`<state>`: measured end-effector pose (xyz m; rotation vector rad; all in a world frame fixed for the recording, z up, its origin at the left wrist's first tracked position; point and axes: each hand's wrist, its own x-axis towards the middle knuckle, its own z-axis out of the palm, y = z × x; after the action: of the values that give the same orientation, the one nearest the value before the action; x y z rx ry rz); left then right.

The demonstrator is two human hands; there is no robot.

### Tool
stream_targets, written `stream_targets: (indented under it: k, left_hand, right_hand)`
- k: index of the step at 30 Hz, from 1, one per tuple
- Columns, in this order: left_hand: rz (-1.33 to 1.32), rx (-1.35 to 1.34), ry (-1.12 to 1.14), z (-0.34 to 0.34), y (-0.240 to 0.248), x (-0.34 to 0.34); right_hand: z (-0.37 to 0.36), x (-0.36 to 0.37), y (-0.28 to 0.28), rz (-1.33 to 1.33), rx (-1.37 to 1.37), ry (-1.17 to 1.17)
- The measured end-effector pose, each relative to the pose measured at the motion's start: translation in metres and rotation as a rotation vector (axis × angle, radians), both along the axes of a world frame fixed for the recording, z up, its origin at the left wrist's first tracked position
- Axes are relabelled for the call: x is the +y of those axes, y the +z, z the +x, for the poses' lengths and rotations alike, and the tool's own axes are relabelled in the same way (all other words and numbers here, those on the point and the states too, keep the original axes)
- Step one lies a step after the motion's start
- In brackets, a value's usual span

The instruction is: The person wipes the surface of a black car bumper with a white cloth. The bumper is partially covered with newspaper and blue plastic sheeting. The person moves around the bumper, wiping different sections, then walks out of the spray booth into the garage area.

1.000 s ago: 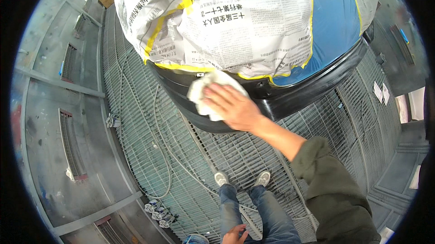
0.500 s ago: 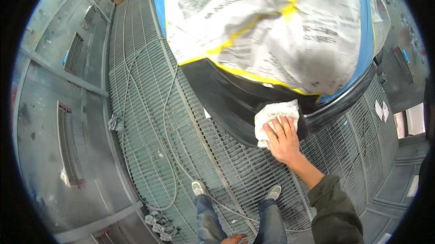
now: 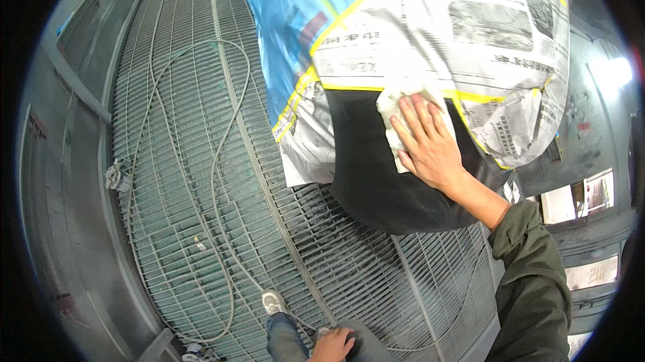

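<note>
Here, right hand [image 3: 430,144] flat on white cloth [image 3: 396,103], fingers spread

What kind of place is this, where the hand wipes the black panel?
Probably a paint spray booth in a car body shop. The floor is metal grating, newspaper masking with yellow tape covers the vehicle, and the right hand presses a white cloth on the bare black panel.

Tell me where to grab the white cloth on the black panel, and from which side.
Take the white cloth by its upper-left corner, probably from the left. The right hand lies flat over its right part, pressing it to the black panel; that bare corner sticks out beside the fingers.
</note>
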<state>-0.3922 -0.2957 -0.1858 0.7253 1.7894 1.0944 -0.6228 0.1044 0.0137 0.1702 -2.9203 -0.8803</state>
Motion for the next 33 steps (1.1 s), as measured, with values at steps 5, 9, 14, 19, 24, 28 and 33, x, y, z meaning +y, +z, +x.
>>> stream_targets:
  k: [5,9,14,19,24,28,33]
  left_hand:
    - [0.103,0.133,-0.190,-0.037,-0.105,0.047]
    - [0.185,0.285,-0.179,-0.073,-0.166,0.079]
    - [0.152,0.368,-0.337,-0.093,-0.200,0.081]
    - [0.183,0.504,-0.267,-0.084,-0.200,0.073]
    - [0.125,0.553,-0.261,-0.077,-0.209,0.060]
    - [0.049,0.614,-0.344,-0.069,-0.199,0.068]
    - [0.059,0.629,-0.372,-0.058,-0.189,0.077]
  right_hand:
    - [-0.079,-0.018,-0.054,0.235,-0.099,0.172]
    - [-0.121,-0.022,-0.111,0.381,-0.108,0.147]
    - [-0.146,-0.041,-0.158,0.726,-0.105,0.031]
    - [-0.104,-0.020,-0.184,0.583,0.132,0.259]
    - [-0.041,0.009,-0.100,0.219,0.534,0.089]
    - [0.006,0.016,-0.051,0.121,0.713,0.017]
    - [0.065,0.020,-0.040,0.059,0.788,-0.008]
